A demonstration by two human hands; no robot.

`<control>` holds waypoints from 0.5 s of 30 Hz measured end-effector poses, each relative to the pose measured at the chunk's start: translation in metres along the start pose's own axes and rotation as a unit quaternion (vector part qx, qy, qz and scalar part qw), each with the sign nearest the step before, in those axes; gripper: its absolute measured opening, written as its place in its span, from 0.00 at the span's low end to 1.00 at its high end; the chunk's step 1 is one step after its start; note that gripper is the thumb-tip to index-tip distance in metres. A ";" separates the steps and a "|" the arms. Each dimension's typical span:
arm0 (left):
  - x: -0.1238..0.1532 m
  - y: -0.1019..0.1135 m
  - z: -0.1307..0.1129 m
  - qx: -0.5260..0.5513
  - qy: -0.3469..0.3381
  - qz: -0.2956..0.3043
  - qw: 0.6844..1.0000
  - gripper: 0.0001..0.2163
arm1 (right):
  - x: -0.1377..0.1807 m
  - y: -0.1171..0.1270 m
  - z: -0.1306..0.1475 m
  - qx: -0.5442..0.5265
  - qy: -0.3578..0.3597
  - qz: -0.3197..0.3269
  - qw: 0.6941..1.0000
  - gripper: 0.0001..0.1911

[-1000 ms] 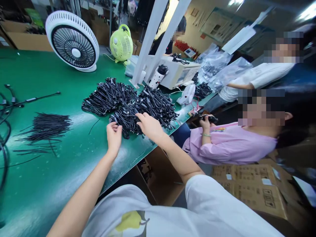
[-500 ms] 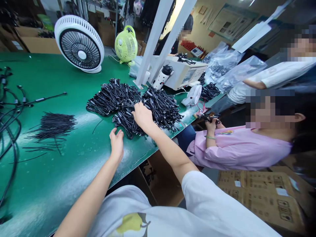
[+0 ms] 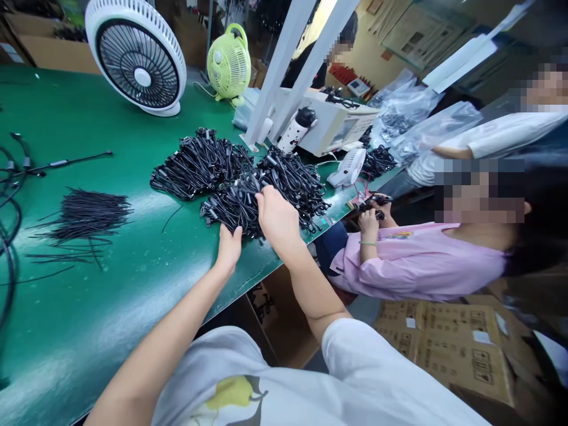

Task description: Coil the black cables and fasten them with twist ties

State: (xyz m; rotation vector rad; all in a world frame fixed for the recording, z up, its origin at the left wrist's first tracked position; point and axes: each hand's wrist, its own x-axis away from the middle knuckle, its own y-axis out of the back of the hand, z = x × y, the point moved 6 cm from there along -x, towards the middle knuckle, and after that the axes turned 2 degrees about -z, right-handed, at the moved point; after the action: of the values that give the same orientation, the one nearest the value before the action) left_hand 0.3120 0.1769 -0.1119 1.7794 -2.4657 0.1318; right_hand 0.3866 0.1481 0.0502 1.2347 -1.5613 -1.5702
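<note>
While the left hand [image 3: 229,248] and right hand [image 3: 279,222] are at the black cables [image 3: 228,204] mid-frame, I can't tell whether either grip grasps any.

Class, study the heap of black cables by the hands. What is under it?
The heap of black cables rests on the green tabletop, which shows around its edges; anything directly beneath the cables is covered and cannot be seen.

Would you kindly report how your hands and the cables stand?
Left hand, right hand at black cable pile; grips unclear; nothing visibly in the way.
</note>
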 end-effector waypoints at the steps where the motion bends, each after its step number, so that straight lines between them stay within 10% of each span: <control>1: 0.000 0.000 -0.002 -0.021 0.000 0.000 1.000 0.21 | -0.005 -0.003 0.005 0.001 -0.003 -0.007 1.000 0.23; 8: -0.008 0.025 -0.019 -0.091 0.010 0.132 0.987 0.18 | -0.015 -0.047 0.041 0.058 0.078 0.003 0.995 0.29; 15: 0.066 0.115 -0.046 -0.137 -0.012 0.157 0.978 0.17 | -0.004 -0.035 0.033 0.064 0.103 -0.040 0.992 0.32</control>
State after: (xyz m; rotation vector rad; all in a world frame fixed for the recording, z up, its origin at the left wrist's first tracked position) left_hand 0.1831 0.1568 -0.0591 1.2853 -2.6125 -0.2003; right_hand 0.3650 0.1703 0.0126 1.4975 -1.5143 -1.3585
